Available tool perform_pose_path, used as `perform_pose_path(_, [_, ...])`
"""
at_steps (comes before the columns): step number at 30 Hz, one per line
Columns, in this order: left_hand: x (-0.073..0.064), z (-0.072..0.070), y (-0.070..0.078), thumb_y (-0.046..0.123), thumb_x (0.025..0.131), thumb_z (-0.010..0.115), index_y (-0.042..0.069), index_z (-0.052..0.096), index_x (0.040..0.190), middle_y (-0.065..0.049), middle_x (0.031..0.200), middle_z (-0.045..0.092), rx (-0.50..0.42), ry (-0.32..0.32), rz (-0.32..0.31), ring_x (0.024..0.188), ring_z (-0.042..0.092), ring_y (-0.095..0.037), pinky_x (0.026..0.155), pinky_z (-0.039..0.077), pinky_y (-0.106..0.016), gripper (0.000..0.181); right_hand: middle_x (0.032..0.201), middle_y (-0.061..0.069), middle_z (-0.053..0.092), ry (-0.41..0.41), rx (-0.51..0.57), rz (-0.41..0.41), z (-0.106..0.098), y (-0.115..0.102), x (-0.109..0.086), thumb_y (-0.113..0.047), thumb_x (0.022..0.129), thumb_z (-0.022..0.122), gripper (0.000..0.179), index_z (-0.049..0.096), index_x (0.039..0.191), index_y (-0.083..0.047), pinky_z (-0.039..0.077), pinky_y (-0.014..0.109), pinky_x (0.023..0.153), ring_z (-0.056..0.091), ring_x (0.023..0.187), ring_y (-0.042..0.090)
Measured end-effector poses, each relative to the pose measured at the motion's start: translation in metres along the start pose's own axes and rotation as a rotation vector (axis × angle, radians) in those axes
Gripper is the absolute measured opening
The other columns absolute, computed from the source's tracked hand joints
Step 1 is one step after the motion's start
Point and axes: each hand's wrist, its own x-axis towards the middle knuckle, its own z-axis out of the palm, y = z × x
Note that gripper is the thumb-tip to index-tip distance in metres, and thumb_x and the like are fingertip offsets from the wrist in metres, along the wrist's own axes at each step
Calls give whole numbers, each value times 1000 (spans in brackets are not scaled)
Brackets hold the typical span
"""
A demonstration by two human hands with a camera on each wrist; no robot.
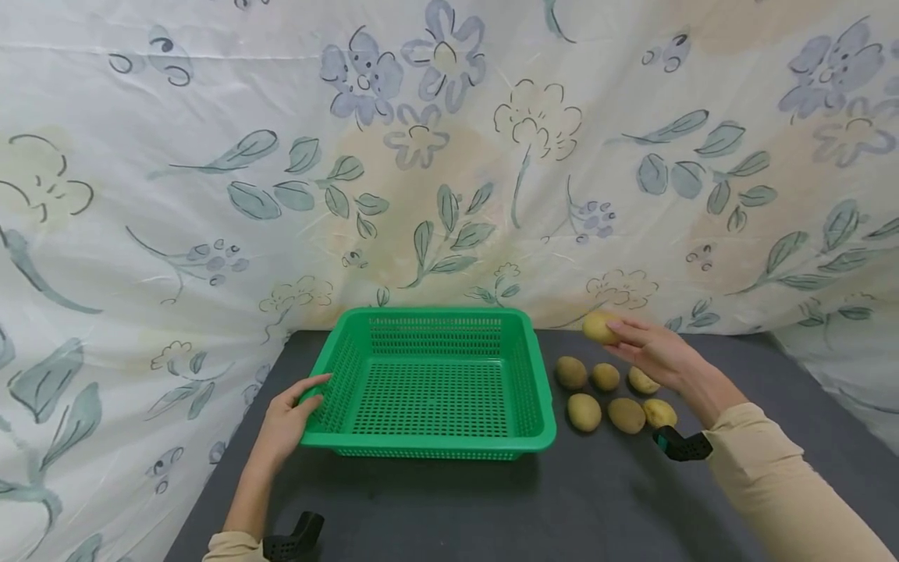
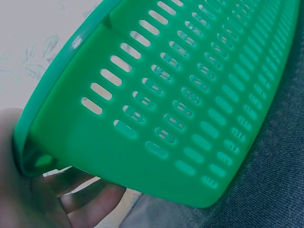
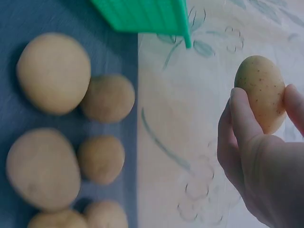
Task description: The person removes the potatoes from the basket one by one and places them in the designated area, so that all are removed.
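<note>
A green slotted basket (image 1: 435, 312) stands empty on the dark grey table (image 1: 562, 507). My left hand (image 1: 307, 394) grips its left rim, thumb on top; in the left wrist view the fingers (image 2: 90, 199) curl under the basket's wall (image 2: 190, 95). To the right of the basket, my right hand (image 1: 621, 332) pinches one speckled potato (image 1: 599, 328) in the air above the table. The right wrist view shows that potato (image 3: 260, 90) between thumb and fingers. Several more potatoes (image 1: 584, 411) lie in two rows below it, also seen in the right wrist view as potatoes (image 3: 53, 71).
A floral cloth (image 1: 449, 156) hangs close behind and wraps round both sides of the table. Bare grey surface lies in front of the basket and to the right of the potatoes. A black camera mount (image 1: 681, 446) sits on each wrist.
</note>
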Motion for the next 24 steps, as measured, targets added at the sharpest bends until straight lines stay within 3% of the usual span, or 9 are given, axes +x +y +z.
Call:
perform_pose_path(2, [-1,-1,1,17,103,44,10,47,142,-20,150,29,0,-1,-2,137,22,-40,103,25,-61,39,151,23,5,19,-4,15,-7,2,-5,-19,101,50,71,3,151,0,34,30,105,22,138,31])
perform_pose_path(4, [-2,-2,1,17,103,44,10,46,142,-20,150,29,-1,-1,-4,137,22,-41,103,25,-61,39,152,22,1,36,15,18,-14,6,-10,-18,101,50,77,-6,150,2,35,30,104,24,138,30])
perform_pose_path(5, [-2,-2,1,17,103,44,10,46,142,-20,150,29,-1,1,-5,137,21,-41,103,24,-61,39,150,23,8,42,27,15,-18,7,-12,-17,101,50,76,-5,150,2,37,29,103,33,134,27])
perform_pose_path(9, [-3,-3,0,17,103,44,9,46,141,-20,150,29,-3,3,-3,138,20,-41,103,24,-61,39,123,2,42,50,78,3,-35,15,-21,-14,100,51,70,3,148,2,43,27,97,56,100,4])
perform_pose_path(11, [-3,-3,0,17,103,44,9,46,141,-21,150,29,0,3,-1,138,20,-41,103,24,-61,39,114,-3,49,53,99,1,-45,20,-26,-11,100,50,65,7,146,2,44,27,95,58,98,4])
perform_pose_path(14, [-2,-4,0,18,103,44,9,46,142,-21,150,29,-1,2,-2,137,21,-41,103,25,-61,40,106,-5,54,74,137,6,-61,29,-36,-8,100,50,46,27,139,-1,46,28,93,59,96,6])
perform_pose_path(18, [-2,-6,1,18,103,44,9,46,142,-21,150,28,5,3,4,137,22,-42,102,25,-62,40,99,-3,56,139,231,39,-83,44,-48,-6,98,53,11,59,104,-12,49,29,88,62,90,11])
perform_pose_path(21, [-2,-7,1,17,103,44,8,45,142,-22,150,29,16,2,12,137,22,-42,102,25,-62,40,94,0,58,173,293,82,-97,56,-55,-3,97,52,19,64,90,-16,50,30,87,63,86,13])
perform_pose_path(24, [-2,-7,1,17,103,43,7,45,142,-22,149,29,27,3,11,137,22,-42,103,25,-62,40,90,1,59,221,324,128,-108,65,-60,0,96,54,13,60,93,-11,50,32,87,64,82,14])
